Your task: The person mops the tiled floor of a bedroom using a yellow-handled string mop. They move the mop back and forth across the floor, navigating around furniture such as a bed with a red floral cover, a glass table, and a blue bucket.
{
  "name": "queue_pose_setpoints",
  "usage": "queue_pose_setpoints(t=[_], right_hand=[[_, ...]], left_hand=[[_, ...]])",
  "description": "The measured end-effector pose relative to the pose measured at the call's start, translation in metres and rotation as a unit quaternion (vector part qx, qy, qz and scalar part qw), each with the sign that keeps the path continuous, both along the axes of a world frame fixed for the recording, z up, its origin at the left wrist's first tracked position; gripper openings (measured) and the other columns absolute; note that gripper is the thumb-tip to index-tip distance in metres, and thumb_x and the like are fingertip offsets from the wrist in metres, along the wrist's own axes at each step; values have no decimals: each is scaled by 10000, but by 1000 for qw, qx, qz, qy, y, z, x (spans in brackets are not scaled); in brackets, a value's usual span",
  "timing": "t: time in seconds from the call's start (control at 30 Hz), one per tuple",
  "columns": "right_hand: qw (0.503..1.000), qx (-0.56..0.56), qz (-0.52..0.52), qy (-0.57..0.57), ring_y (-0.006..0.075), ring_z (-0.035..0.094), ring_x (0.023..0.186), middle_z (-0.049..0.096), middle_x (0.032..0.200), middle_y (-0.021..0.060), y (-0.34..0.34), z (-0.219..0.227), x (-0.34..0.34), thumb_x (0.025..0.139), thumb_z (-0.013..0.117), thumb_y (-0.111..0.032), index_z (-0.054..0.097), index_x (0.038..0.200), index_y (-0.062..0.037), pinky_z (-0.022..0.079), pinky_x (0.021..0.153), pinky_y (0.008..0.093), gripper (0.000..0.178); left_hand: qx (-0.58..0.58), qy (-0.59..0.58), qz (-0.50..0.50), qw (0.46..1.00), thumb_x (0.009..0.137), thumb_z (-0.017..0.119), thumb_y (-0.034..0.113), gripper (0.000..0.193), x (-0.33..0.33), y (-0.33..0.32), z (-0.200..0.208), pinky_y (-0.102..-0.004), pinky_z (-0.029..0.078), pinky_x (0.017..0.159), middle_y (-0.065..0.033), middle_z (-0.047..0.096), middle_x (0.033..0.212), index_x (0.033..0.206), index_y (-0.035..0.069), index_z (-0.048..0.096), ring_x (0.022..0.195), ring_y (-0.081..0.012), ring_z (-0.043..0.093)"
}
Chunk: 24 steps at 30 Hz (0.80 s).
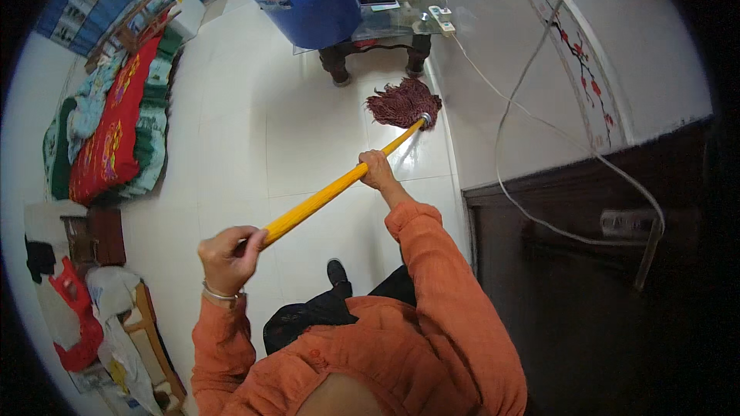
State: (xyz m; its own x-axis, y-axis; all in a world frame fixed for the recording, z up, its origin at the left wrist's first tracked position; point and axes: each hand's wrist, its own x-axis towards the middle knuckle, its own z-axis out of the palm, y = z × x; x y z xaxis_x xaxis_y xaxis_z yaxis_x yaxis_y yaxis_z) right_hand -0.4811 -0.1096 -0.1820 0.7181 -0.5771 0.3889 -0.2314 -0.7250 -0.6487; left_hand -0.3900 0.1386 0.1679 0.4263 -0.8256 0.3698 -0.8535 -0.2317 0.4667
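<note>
At eight o'clock the left grip (230, 256) and, centrally, the right grip (375, 169) clasp a yellow mop handle (316, 199). Its stringy maroon head (405, 104) lies at one o'clock on pale tiles (231, 146); beyond, at eleven, a blue bucket (316, 4) bears an unreadable label (274, 1).

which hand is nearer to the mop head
The right hand: it grips the yellow handle partway down, just short of the mop head. The left hand holds the handle's far end, well away from it.
</note>
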Motion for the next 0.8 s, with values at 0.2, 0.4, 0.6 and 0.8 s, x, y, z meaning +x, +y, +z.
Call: queue_pose_setpoints(t=[0.2, 0.4, 0.6, 0.8], right_hand=[[987, 28, -158, -20, 324, 516, 656, 516, 621, 127, 94, 24, 14, 717, 583, -115, 452, 605, -37, 386, 657, 439, 189], [961, 50, -267, -51, 326, 497, 633, 494, 610, 125, 195, 40, 7, 739, 558, -141, 439, 612, -49, 348, 650, 430, 196], [951, 84, -297, 14, 350, 475, 581, 481, 577, 145, 275, 61, 18, 808, 571, -288, 438, 585, -40, 337, 585, 452, 359], [936, 88, -340, -28, 346, 517, 496, 512, 520, 147, 280, 46, 36, 803, 597, -339, 489, 551, -55, 392, 519, 436, 395]], left_hand=[[-89, -27, -58, 994, 719, 674, 36, 61, 60, 37, 32, -191, 350, 394, -36, 560, 520, 687, 19, 626, 408, -78, 492], [-203, 49, -93, 974, 880, 553, 214, 241, 101, 69, 51, -205, 403, 467, -42, 565, 601, 795, -5, 608, 491, -93, 537], [-324, 425, -45, 844, 907, 437, 468, 452, 132, 43, 54, -216, 315, 480, 10, 399, 511, 701, 73, 518, 474, -94, 383], [-137, 601, -336, 713, 908, 453, 422, 424, 140, 12, 72, -211, 316, 372, 39, 358, 406, 613, 118, 427, 343, -86, 348]])
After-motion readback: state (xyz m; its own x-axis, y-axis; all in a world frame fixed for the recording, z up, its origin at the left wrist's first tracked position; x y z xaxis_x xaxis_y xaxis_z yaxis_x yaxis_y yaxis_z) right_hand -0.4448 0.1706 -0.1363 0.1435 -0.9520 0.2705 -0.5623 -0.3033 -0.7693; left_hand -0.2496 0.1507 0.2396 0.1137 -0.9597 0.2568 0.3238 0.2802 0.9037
